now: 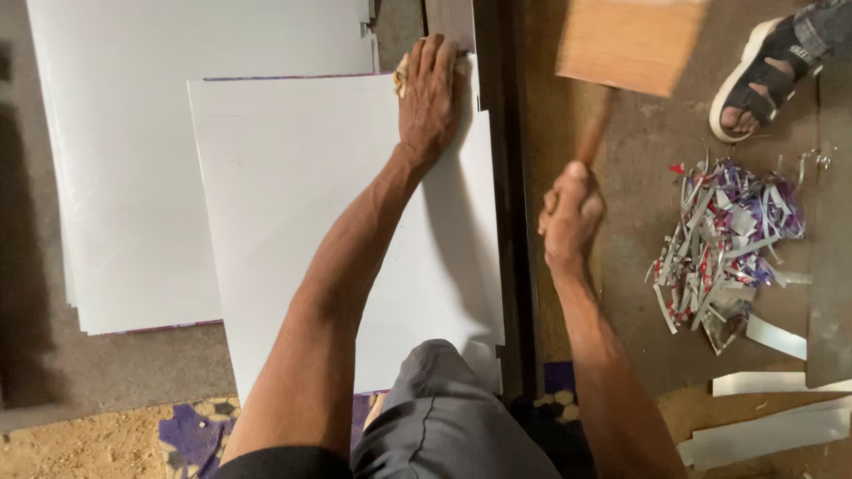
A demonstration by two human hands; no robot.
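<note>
My left hand lies flat, fingers together, pressing down the far right corner of a white sheet spread in front of me. The sheet's right edge runs along a dark metal bar. My right hand is closed around the handle of a wooden mallet, whose blurred block head is raised above the bar. My knee in grey cloth rests on the sheet's near edge.
A stack of more white sheets lies to the left. A heap of coloured metal trimmings sits on the ground at right, with white strips below it. Another person's sandalled foot is at top right.
</note>
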